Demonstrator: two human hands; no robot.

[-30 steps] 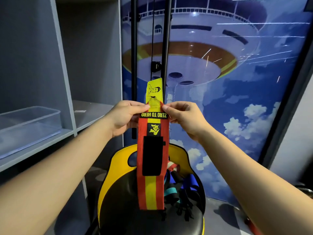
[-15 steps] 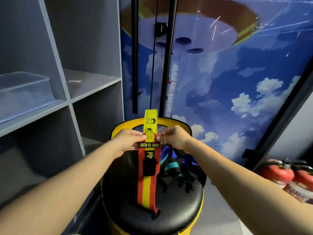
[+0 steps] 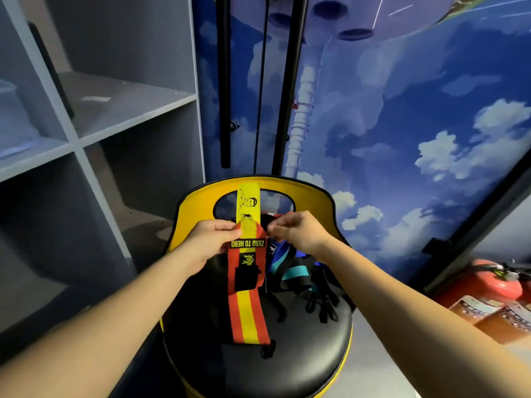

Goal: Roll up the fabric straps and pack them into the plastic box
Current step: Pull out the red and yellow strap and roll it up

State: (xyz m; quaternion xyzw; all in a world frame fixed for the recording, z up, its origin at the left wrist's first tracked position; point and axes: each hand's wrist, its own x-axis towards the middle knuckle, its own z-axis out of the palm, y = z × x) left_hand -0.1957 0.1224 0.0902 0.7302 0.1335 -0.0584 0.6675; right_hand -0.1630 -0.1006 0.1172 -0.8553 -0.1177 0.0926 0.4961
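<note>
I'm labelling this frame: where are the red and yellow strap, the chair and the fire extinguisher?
red and yellow strap (image 3: 248, 317), head view, striped lower part.
chair (image 3: 287, 369), head view, black seat.
fire extinguisher (image 3: 485, 285), head view, red body.

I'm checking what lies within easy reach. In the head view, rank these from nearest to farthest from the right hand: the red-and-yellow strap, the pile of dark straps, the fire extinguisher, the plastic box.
1. Red-and-yellow strap: at the right hand's fingertips, to its left.
2. Pile of dark straps: just below it on the stool.
3. Fire extinguisher: on the floor, far right.
4. Plastic box: on the shelf, far left.
</note>
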